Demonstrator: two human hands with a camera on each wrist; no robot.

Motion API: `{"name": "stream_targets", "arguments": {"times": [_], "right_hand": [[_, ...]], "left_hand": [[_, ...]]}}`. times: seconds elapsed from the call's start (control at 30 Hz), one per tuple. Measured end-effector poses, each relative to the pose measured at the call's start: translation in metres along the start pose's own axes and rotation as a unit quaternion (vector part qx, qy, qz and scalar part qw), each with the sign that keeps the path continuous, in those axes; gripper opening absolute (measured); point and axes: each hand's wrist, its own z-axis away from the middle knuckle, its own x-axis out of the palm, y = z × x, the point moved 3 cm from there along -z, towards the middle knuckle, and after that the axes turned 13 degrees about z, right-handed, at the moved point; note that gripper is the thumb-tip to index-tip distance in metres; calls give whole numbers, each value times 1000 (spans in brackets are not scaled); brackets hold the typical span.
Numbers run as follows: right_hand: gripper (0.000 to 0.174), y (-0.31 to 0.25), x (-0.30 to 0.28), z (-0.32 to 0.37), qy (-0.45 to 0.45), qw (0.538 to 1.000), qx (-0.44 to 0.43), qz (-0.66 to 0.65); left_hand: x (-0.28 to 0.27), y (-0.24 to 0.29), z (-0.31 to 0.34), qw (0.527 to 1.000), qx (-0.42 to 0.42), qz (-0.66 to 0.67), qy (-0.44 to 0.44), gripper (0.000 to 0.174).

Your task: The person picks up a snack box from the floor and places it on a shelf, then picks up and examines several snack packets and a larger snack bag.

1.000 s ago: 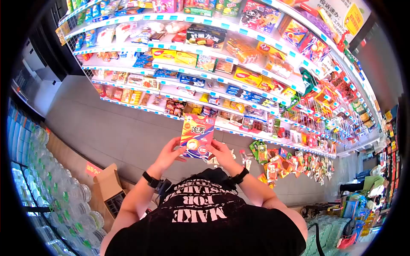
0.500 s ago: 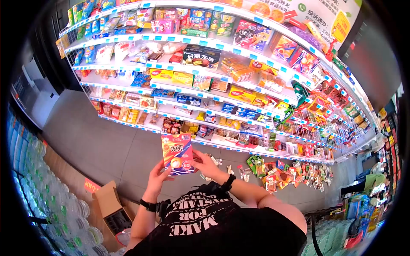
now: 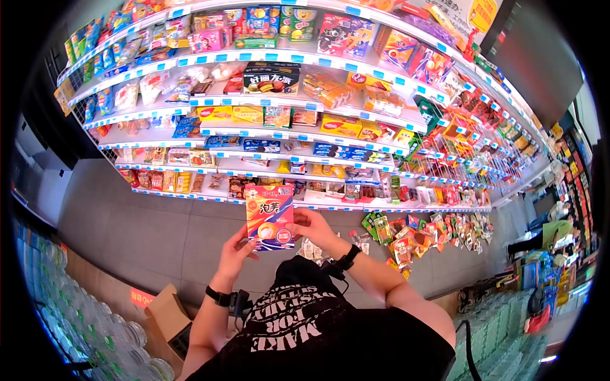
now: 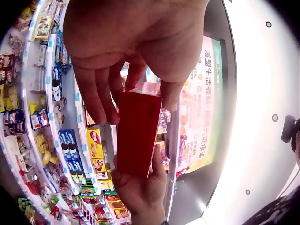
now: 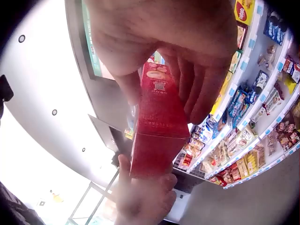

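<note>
A red, orange and blue cream puff box (image 3: pixel 269 219) is held upright in front of the body, its printed front turned up toward the head camera. My left hand (image 3: pixel 236 254) grips its lower left edge, with the thumb on the front. On the opposite edge, my right hand (image 3: pixel 314 230) pinches the box lower down, its thumb also on the front. A plain red narrow side of the box (image 4: pixel 137 133) shows between both hands in the left wrist view. From the right wrist, another red side (image 5: pixel 161 110) with small print is visible. The back is hidden in the head view.
Ahead stand long shelves (image 3: pixel 305 135) filled with packaged snacks. Scattered snack packs (image 3: pixel 406 244) lie on the floor at the right. An open cardboard box (image 3: pixel 170 314) sits at lower left, near wrapped bottles (image 3: pixel 95 317). Farther right is another person (image 3: pixel 551 236).
In the head view, the box and both hands have shifted left from a second ago, and slightly up over the last half second. The view has shifted too. Both hands keep their grip.
</note>
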Motion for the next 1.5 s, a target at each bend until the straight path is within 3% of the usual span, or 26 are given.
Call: {"name": "stream_targets", "arguments": {"times": [0.07, 0.17, 0.23, 0.3, 0.57, 0.6, 0.63, 0.67, 0.77, 0.87, 0.97, 1.07, 1.13, 1.2, 1.23, 1.27, 1.3, 1.33, 1.37, 1.43, 1.5], "right_hand": [[45, -1, -11, -7, 8, 1000, -15, 12], [43, 5, -31, -22, 80, 996, 35, 10], [41, -47, -30, -22, 55, 990, -47, -124], [42, -46, -47, -39, 117, 991, -45, -39], [47, -40, -102, -109, 188, 979, -66, -34], [49, -50, -106, -116, 178, 983, -35, -37], [52, -31, -113, -134, 173, 981, -78, -45], [55, -28, -122, -142, 178, 983, -32, 25], [70, -44, -136, -168, 133, 976, -144, 98], [75, -39, -144, -196, 119, 973, -135, 145], [74, -26, -148, -220, 105, 981, -99, 127], [70, -23, -153, -236, 136, 977, -101, 131], [64, -36, -148, -236, 175, 974, -54, 134], [53, -32, -150, -239, 282, 914, -161, 244], [51, -46, -145, -236, 273, 952, -50, 129], [52, -28, -152, -247, 312, 926, -154, 145], [54, -47, -157, -239, 303, 928, -102, 191], [56, -48, -157, -238, 312, 938, -82, 124], [55, -52, -156, -236, 307, 944, -115, 41], [54, -62, -159, -230, 342, 920, -183, 49], [53, -59, -164, -223, 366, 914, -170, 36]], "left_hand": [[6, 9, -19, 999, 6, -23, -23, 64], [12, 21, -55, 995, 8, -73, -68, 63], [19, 28, -77, 996, 3, -57, -71, 64], [21, 35, -101, 995, 1, -54, -90, 65], [40, 59, -198, 991, 22, -50, -123, 63], [50, 66, -207, 990, 28, -60, -124, 61], [50, 66, -220, 989, 49, -65, -121, 59], [53, 69, -231, 991, 15, -70, -110, 60], [39, 70, -267, 990, 34, -70, -117, 63], [34, 76, -283, 992, 24, -73, -103, 63], [31, 80, -306, 991, 28, -75, -103, 63], [25, 82, -321, 990, 16, -73, -115, 63], [23, 81, -341, 988, 39, -82, -128, 62], [27, 88, -348, 989, 28, -78, -122, 61], [31, 94, -351, 991, 5, -72, -115, 60], [33, 98, -356, 990, -12, -84, -116, 60], [39, 101, -365, 987, -23, -93, -126, 60], [47, 106, -368, 987, -27, -83, -136, 60], [55, 110, -370, 985, -28, -71, -154, 61], [62, 109, -379, 980, -34, -46, -188, 60], [77, 109, -383, 975, -44, -45, -213, 60]]}}
